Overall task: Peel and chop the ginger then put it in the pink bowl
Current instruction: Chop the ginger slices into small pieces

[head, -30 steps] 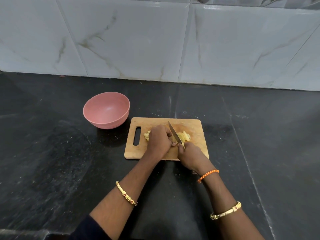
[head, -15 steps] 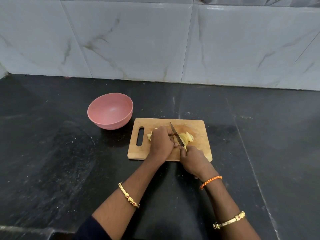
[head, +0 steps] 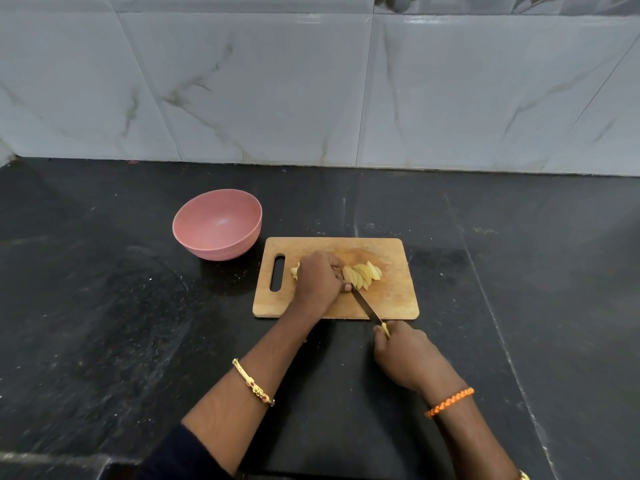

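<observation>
We are gripping the knife (head: pixel 367 306) in our right hand (head: pixel 403 358), fingers curled round its yellow handle just off the near edge of the cutting board (head: pixel 391 296). The blade is running up toward eleven o'clock, its tip reaching the cut face of the ginger (head: pixel 363 273). Our left hand (head: pixel 320 280) is clenched over the uncut part of the ginger, knuckles up, pinning it to the board; a pale end of the root is peeking out at the nine o'clock side of that hand, and how much more lies beneath the fingers we cannot tell.

The cut slices are leaning against one another in a short fan at three o'clock from the left hand, so the ginger's long axis is lying roughly from nine to three across the board, and the blade is crossing it at a slant. The left hand is on the ginger itself; the right is set back at five o'clock from it, with only the knife bridging the gap. We judge that the next stroke depends on this line: the edge must come down just beside the left fingertips, which are touching or nearly touching the blade.

The board is lying on the black table (head: pixel 104 323), handle slot toward nine o'clock. The pink bowl (head: pixel 217 224) is standing at ten o'clock from the board, just beside its far left corner, nearer our left hand, with no ginger in it yet. Chopping, we judge, is partly done.
</observation>
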